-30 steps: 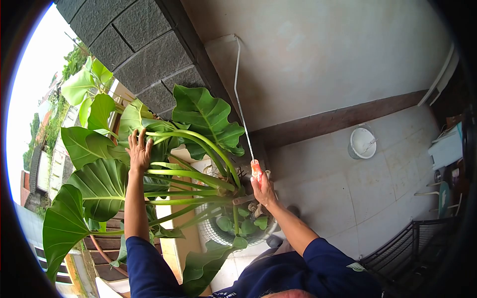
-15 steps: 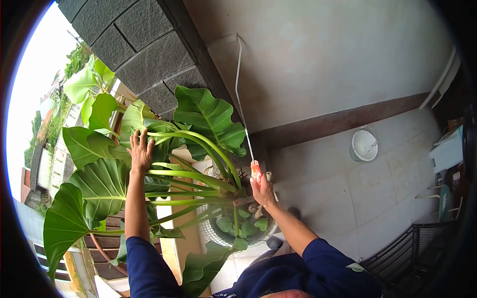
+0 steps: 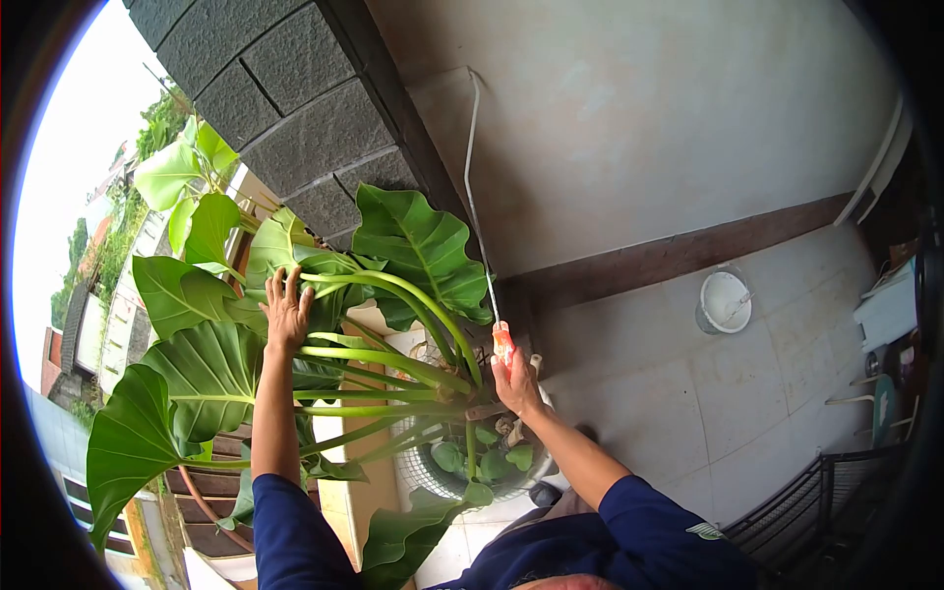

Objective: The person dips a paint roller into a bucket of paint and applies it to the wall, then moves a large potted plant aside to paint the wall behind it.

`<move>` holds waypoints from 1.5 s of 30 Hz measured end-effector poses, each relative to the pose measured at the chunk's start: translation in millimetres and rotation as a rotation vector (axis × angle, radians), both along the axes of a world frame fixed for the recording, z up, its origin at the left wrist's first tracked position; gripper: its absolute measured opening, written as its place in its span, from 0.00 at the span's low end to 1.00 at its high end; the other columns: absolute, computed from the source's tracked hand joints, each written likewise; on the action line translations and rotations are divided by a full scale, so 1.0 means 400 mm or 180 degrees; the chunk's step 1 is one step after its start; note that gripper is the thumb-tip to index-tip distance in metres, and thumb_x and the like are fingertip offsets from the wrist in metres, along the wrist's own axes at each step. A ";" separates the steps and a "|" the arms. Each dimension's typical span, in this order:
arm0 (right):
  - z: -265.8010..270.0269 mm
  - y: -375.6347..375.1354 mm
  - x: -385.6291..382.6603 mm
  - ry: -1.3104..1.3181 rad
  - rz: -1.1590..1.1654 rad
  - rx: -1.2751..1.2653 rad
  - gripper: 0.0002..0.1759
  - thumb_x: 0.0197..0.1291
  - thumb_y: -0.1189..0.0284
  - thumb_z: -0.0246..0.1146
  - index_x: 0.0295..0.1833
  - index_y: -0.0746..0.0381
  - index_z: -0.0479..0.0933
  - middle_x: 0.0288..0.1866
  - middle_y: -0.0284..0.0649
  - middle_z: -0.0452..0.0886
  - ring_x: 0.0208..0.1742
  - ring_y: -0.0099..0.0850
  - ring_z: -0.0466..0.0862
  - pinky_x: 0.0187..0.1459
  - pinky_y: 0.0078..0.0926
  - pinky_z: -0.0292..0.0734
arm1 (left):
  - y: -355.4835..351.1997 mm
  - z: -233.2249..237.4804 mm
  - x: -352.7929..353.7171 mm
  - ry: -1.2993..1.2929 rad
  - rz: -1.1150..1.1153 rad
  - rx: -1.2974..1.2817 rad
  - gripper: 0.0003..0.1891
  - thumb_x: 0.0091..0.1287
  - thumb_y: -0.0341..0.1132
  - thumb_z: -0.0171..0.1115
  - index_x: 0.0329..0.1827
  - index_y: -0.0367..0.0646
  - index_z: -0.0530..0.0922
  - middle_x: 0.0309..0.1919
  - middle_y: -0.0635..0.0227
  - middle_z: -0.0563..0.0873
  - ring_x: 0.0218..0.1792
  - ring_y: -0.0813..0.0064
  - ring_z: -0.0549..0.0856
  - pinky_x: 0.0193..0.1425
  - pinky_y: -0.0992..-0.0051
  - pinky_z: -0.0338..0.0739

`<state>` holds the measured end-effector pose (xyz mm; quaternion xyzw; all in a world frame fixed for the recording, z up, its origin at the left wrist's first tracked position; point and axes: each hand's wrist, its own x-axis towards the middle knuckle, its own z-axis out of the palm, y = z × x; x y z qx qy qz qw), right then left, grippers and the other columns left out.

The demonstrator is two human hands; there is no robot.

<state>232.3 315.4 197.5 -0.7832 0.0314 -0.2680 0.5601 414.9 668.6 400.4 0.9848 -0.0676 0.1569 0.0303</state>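
Observation:
My right hand is closed around the orange handle of a paint roller. Its long, thin metal rod runs up along the pale wall, and the bent far end meets the wall, where the head blends into the paint colour. On the left, my left hand lies with fingers spread against the leaves and stalks of a large green potted plant. Thick stalks arch between my two arms. Below my right hand, the plant's base rises from a round pot with a white lattice side.
A white bucket with pale contents stands on the tiled floor to the right. A dark metal rack is at lower right. Grey block pillar borders the wall. Beyond the plant at left are outdoor buildings.
The view has shifted slightly, so the plant, pillar and bucket appear a little lower and further right. Both hands keep nearly the same pose, and the roller's far end stays at the wall.

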 end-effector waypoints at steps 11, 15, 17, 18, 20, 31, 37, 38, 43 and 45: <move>0.157 0.012 0.112 -0.0327 0.0028 0.0182 0.15 0.68 0.68 0.60 0.46 0.69 0.66 0.26 0.55 0.78 0.28 0.57 0.80 0.27 0.44 0.73 | -0.004 0.005 -0.007 0.0047 -0.0001 -0.0005 0.28 0.74 0.58 0.46 0.74 0.58 0.63 0.76 0.61 0.57 0.77 0.51 0.52 0.69 0.26 0.46; 0.088 0.012 0.062 -0.0629 -0.0124 -0.0035 0.16 0.67 0.68 0.61 0.48 0.70 0.67 0.25 0.56 0.76 0.26 0.58 0.79 0.25 0.45 0.71 | 0.003 0.000 -0.003 0.0068 0.0004 0.0017 0.28 0.74 0.58 0.46 0.74 0.59 0.63 0.76 0.60 0.56 0.78 0.51 0.51 0.69 0.26 0.46; 0.070 0.010 0.063 -0.0644 -0.0036 0.0054 0.17 0.66 0.68 0.61 0.48 0.70 0.67 0.25 0.55 0.75 0.25 0.57 0.78 0.24 0.44 0.70 | 0.001 -0.001 -0.004 0.0074 0.0005 0.0021 0.29 0.74 0.58 0.46 0.74 0.59 0.63 0.76 0.60 0.56 0.78 0.51 0.51 0.69 0.25 0.46; 0.078 0.011 0.066 -0.0598 -0.0046 0.0052 0.16 0.66 0.68 0.61 0.47 0.70 0.67 0.25 0.55 0.75 0.25 0.57 0.78 0.24 0.44 0.70 | 0.002 -0.003 -0.004 0.0059 -0.0011 0.0000 0.29 0.74 0.58 0.46 0.74 0.59 0.63 0.76 0.60 0.57 0.77 0.51 0.51 0.69 0.25 0.46; 0.095 0.012 0.078 -0.0485 0.0001 0.0094 0.16 0.67 0.68 0.60 0.46 0.70 0.67 0.25 0.56 0.75 0.26 0.58 0.79 0.24 0.44 0.70 | 0.002 -0.003 -0.004 0.0069 0.0005 0.0013 0.28 0.74 0.58 0.46 0.74 0.59 0.63 0.76 0.60 0.57 0.77 0.51 0.52 0.69 0.25 0.46; 0.261 -0.062 0.169 -0.0450 0.0157 0.0242 0.15 0.69 0.67 0.59 0.50 0.66 0.66 0.31 0.56 0.80 0.33 0.58 0.83 0.30 0.44 0.76 | -0.004 -0.003 -0.010 -0.0012 0.0008 0.0095 0.27 0.75 0.56 0.45 0.73 0.57 0.63 0.74 0.60 0.58 0.76 0.53 0.55 0.67 0.26 0.50; 0.171 -0.063 0.119 -0.0440 0.0120 0.0206 0.14 0.68 0.65 0.59 0.48 0.66 0.68 0.31 0.55 0.80 0.34 0.58 0.83 0.31 0.44 0.76 | -0.015 0.012 -0.018 0.0149 0.0049 -0.0021 0.28 0.74 0.56 0.46 0.73 0.58 0.63 0.75 0.60 0.57 0.77 0.51 0.51 0.69 0.26 0.46; 0.177 -0.061 0.132 -0.0460 0.0165 0.0258 0.14 0.69 0.65 0.59 0.48 0.65 0.68 0.31 0.55 0.80 0.34 0.58 0.83 0.31 0.45 0.76 | -0.014 0.012 -0.018 0.0151 0.0048 -0.0017 0.28 0.74 0.56 0.46 0.73 0.58 0.63 0.75 0.60 0.57 0.77 0.50 0.51 0.69 0.26 0.46; 0.337 -0.073 0.231 -0.0848 0.0194 0.0174 0.18 0.68 0.69 0.60 0.52 0.71 0.65 0.30 0.59 0.80 0.34 0.60 0.83 0.31 0.44 0.79 | -0.013 0.008 -0.015 0.0141 0.0037 -0.0002 0.28 0.74 0.57 0.46 0.73 0.58 0.63 0.75 0.59 0.57 0.77 0.50 0.52 0.69 0.26 0.46; 0.364 -0.084 0.251 -0.1027 0.0076 -0.0016 0.18 0.67 0.69 0.60 0.52 0.72 0.65 0.30 0.59 0.80 0.34 0.60 0.83 0.31 0.44 0.79 | -0.014 0.011 -0.017 0.0157 0.0035 -0.0033 0.28 0.74 0.57 0.45 0.73 0.58 0.63 0.75 0.59 0.57 0.77 0.50 0.51 0.69 0.26 0.46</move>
